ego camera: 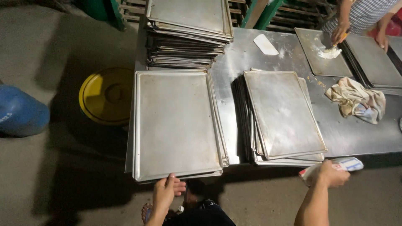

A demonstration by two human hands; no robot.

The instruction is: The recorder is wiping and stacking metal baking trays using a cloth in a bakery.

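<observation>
My left hand touches the near edge of the top metal baking tray on a low stack at the table's left front, fingers curled under the rim. My right hand is closed on a crumpled white cloth just below the table's front edge. A second stack of trays lies between the two hands, its top tray turned slightly askew.
A tall tray stack stands at the back left of the steel table. A crumpled rag and a white scraper lie on it. Another person's hands work on a tray at the far right. A yellow tub sits on the floor.
</observation>
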